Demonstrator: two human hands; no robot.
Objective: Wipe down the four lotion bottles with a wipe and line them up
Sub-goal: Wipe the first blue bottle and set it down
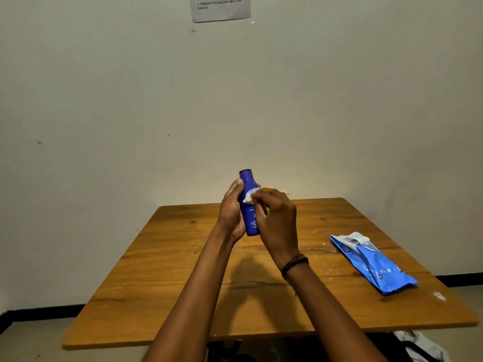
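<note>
I see the left hand [231,210] wrapped round a blue bottle [248,189], its long axis nearly upright, above the table's [183,283] far edge. The right hand [277,218], just right of it, pinches a white wipe [249,195] against its upper side. I judge the next stroke runs down its length.

A wooden table [156,257] fills the lower middle of the frame; a blue wipes pack [376,262] lies flat at its right; a printed sheet [220,7] hangs top centre on the pale wall [104,100]; black skirting [44,310] runs lower left.
</note>
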